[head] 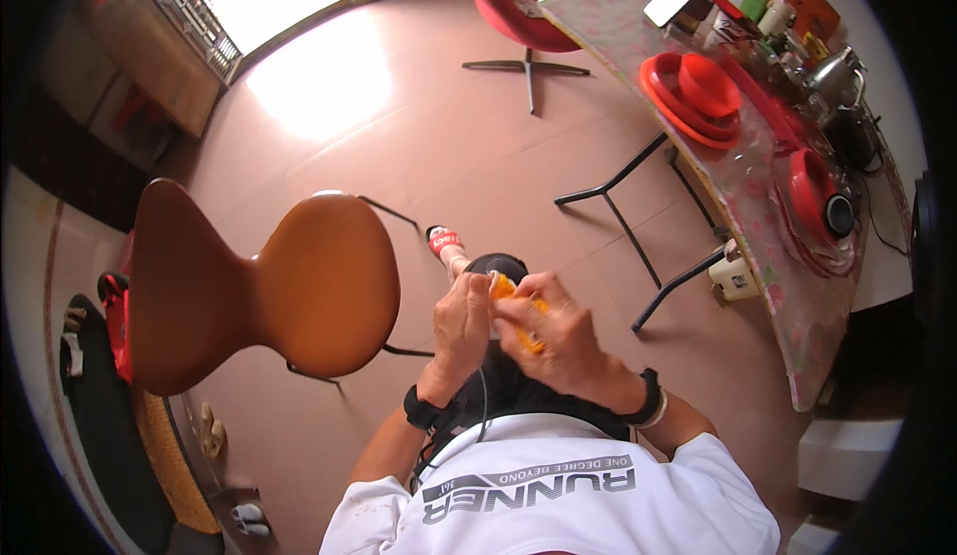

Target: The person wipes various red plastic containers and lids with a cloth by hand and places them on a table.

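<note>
Both of my hands meet in front of my lap, about an orange item (504, 287) whose kind I cannot tell; it may be fruit or cloth. Its upper part, with a whitish edge, lies between my left hand (462, 321) and the fingers of my right hand (557, 331). More orange shows under the right fingers, which are bent and slightly blurred. My left fingers are closed against the item. Each wrist wears a black band, and a thin cable (484, 398) hangs below the left hand. The fingers hide much of the orange item.
A brown chair (329, 278) stands at the left. At the right, a table with a patterned cover (755, 181) bears red basins (688, 95), a kettle (830, 73) and other items. A red swivel chair (508, 21) stands beyond.
</note>
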`<state>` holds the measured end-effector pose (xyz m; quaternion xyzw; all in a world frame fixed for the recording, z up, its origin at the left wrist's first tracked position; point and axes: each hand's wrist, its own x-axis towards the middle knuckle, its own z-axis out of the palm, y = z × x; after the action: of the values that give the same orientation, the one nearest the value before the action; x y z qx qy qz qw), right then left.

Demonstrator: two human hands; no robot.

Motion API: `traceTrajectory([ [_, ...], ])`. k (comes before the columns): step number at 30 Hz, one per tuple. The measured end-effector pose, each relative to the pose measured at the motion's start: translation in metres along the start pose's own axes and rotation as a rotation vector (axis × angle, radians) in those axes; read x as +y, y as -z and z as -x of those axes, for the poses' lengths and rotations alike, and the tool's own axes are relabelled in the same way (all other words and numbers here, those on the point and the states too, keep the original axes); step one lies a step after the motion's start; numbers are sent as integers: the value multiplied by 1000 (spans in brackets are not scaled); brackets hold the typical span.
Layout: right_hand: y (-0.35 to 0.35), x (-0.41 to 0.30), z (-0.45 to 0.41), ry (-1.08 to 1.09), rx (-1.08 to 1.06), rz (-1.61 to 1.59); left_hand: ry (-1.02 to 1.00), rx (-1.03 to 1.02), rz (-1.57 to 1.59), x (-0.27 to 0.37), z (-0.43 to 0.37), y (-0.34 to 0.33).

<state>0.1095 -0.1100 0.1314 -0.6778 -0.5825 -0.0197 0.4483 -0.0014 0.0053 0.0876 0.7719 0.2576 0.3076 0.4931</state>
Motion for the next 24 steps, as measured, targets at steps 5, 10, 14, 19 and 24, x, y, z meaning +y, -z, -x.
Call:
traceTrajectory([
  [5, 2, 6, 2, -92, -3, 108, -289, -21, -185, 4, 1, -8],
  [10, 18, 20, 3, -306, -12, -180, -310, -94, -89, 27, -4, -11],
  [14, 28, 19, 5, -284, 103, -219, -363, -126, -112, 38, -14, -13],
  [19, 46, -1, 16, -47, 217, -154, -326, -43, -127, 49, -37, -23],
  [24, 69, 2, 36, 134, 59, 48, 257, -117, 327, 78, -104, -20],
])
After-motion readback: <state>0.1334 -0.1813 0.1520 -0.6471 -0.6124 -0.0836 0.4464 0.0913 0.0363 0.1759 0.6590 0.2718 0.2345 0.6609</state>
